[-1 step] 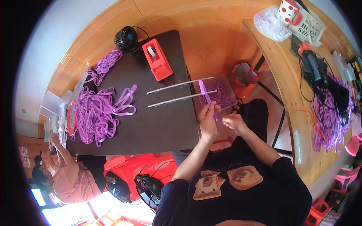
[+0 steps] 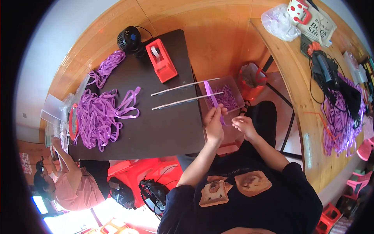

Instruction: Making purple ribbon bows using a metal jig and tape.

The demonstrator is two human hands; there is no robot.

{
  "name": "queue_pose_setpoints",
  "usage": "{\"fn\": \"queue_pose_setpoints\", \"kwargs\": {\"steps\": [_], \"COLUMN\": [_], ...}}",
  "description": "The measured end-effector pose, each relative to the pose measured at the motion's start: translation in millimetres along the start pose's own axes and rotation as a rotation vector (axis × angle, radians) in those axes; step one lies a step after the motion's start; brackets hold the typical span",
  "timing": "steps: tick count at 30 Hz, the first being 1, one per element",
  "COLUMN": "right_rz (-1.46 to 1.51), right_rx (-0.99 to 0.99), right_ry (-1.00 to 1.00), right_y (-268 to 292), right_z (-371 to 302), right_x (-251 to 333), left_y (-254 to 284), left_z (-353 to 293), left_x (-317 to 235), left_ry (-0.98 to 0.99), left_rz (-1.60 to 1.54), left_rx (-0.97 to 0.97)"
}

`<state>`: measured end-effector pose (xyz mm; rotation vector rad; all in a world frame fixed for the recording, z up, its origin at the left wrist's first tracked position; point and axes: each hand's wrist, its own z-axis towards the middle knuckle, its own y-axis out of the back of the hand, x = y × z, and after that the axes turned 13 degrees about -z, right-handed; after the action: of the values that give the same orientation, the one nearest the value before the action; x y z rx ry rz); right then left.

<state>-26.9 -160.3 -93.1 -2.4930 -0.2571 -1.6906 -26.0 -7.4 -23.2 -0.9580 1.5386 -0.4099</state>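
My left hand pinches a purple ribbon near the table's right edge. The ribbon runs up from my fingers across two thin metal rods, which jut past the edge. A short ribbon tail shows below my left fingers. Close by on the right, my right hand is closed with fingertips together, apart from the ribbon; whatever is in it, if anything, I cannot make out. Beneath the rod ends, a clear plastic bin holds many small purple ribbon pieces.
On the dark table are a purple ribbon heap, a red tape dispenser and a black fan. A red bag stands beyond the bin. A wooden table bears more ribbon at right. Another person works at far left.
My right hand's fingers have shifted slightly. The whole view has moved a little; the left hand still pinches the ribbon.
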Motion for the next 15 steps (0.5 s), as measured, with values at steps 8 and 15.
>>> {"fn": "queue_pose_setpoints", "kwargs": {"steps": [8, 15], "right_rz": [-0.45, -0.457], "right_rx": [-0.192, -0.101], "right_ry": [0.724, 0.754], "right_y": [-35.7, -42.8], "right_z": [-33.8, -39.9], "right_x": [45.7, 33.6], "left_y": [-3.8, 1.4], "left_z": [-1.6, -6.2], "left_x": [-7.0, -9.2], "left_ry": [0.064, 0.062], "left_rz": [-0.089, -0.027], "left_rx": [-0.006, 0.02]}}
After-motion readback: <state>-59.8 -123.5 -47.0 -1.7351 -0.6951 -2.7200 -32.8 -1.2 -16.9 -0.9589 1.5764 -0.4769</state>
